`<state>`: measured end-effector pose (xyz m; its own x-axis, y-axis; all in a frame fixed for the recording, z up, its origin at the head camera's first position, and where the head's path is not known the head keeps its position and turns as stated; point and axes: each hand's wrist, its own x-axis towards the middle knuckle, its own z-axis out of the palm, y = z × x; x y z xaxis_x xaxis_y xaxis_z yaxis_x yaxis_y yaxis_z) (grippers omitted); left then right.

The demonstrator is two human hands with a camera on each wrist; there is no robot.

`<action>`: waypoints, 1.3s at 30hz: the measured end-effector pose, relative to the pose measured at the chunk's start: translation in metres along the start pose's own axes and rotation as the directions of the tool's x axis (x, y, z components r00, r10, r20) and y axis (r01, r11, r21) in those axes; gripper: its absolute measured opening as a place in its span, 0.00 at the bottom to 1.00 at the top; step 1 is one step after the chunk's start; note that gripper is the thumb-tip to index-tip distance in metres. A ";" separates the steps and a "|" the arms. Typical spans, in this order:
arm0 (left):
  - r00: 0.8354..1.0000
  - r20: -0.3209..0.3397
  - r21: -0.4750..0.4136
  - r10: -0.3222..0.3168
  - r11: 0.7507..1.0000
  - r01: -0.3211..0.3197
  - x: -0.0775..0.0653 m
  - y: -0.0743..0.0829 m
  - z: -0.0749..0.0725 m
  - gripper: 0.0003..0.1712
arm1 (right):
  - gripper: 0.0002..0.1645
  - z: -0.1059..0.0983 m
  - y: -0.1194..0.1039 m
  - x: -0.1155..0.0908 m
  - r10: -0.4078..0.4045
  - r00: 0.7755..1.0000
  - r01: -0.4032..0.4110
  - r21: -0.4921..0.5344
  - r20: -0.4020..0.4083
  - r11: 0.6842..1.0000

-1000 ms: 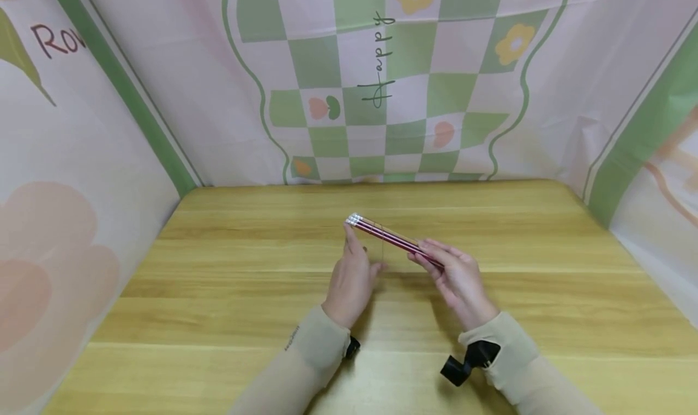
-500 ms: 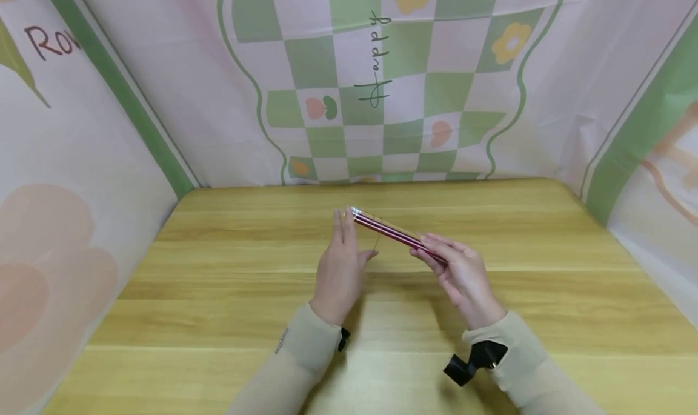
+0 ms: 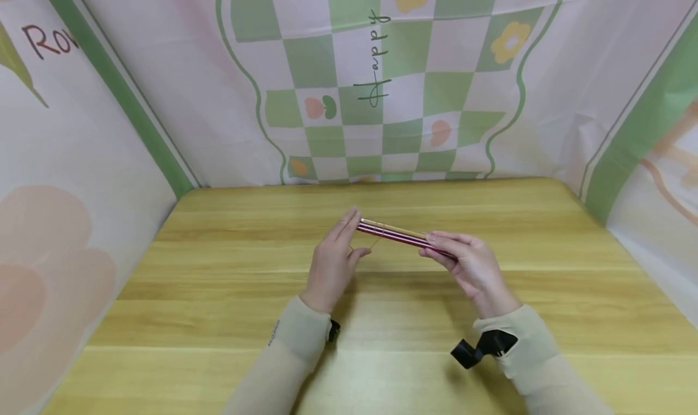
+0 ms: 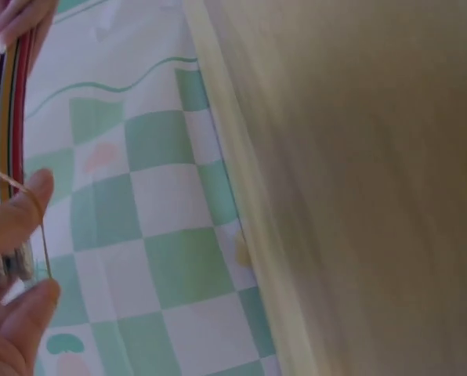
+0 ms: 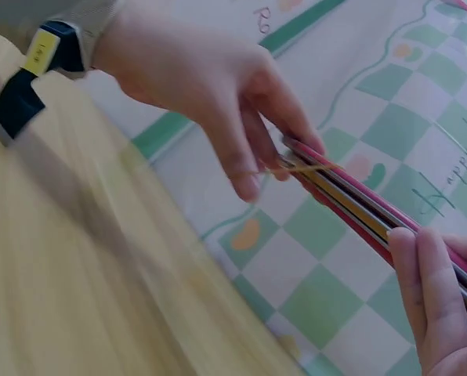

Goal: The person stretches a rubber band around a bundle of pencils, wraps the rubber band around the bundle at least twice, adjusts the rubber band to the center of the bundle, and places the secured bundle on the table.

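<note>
A bundle of several dark-red striped pencils is held above the table, tilted down to the right. My right hand grips its lower end between thumb and fingers. My left hand is at the other end, its fingers covering the silvery pencil ends in the head view. A thin tan rubber band runs round the bundle and is stretched over a finger and the thumb of the left hand. In the right wrist view the rubber band crosses the pencils near the left fingertips.
The wooden table lies beneath both hands. Behind it hangs a green-and-white checked cloth, with printed cloth at the sides too. Black camera mounts sit on both wrists.
The left hand has shifted left and toward me, its fingers now bent over the pencil ends. The band is stretched out farther leftward. Right hand and pencils have moved slightly right, the bundle lying flatter.
</note>
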<state>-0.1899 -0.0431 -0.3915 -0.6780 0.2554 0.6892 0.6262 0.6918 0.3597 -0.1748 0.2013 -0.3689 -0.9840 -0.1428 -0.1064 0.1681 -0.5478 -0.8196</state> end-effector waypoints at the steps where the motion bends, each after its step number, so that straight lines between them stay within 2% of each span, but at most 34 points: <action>1: 1.000 -0.004 -0.014 0.012 1.000 -0.012 0.000 -0.001 0.000 0.38 | 0.14 -0.001 -0.002 0.000 -0.001 1.000 0.001 -0.013 0.010 1.000; 8: 0.998 -0.059 -0.121 0.037 0.992 -0.044 0.000 -0.007 0.003 0.29 | 0.15 -0.006 -0.007 -0.001 0.001 0.999 0.002 -0.078 0.039 0.997; 16: 0.990 -0.137 -0.166 0.041 0.984 -0.064 0.001 -0.011 0.003 0.19 | 0.14 -0.005 -0.008 -0.002 0.004 0.999 0.000 -0.103 0.040 0.995; 19: 0.989 -0.139 -0.184 0.049 0.980 -0.074 0.000 -0.014 0.002 0.17 | 0.15 -0.005 -0.008 -0.002 0.010 0.999 -0.004 -0.101 0.054 0.995; 26: 0.983 -0.131 -0.219 0.132 0.963 -0.158 0.000 -0.019 -0.001 0.15 | 0.16 -0.008 -0.012 -0.002 0.016 0.995 -0.003 -0.125 0.103 0.992; 31: 0.980 -0.114 -0.265 0.164 0.946 -0.189 0.000 -0.022 -0.003 0.15 | 0.17 -0.011 -0.014 -0.003 0.013 0.990 0.005 -0.128 0.143 0.992; 36: 0.981 -0.091 -0.352 0.172 0.916 -0.193 0.000 -0.026 -0.005 0.14 | 0.17 -0.012 -0.016 -0.003 0.022 0.986 -0.003 -0.115 0.165 0.993; 39: 0.987 -0.049 -0.423 0.151 0.892 -0.157 0.000 -0.027 -0.006 0.13 | 0.17 -0.013 -0.016 -0.003 0.030 0.985 -0.009 -0.121 0.172 0.993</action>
<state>-0.2045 -0.0654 -0.3972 -0.5563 0.3234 0.7654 0.8282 0.2911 0.4789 -0.1752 0.2210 -0.3625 -0.9538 -0.2986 -0.0328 0.1690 -0.4431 -0.8804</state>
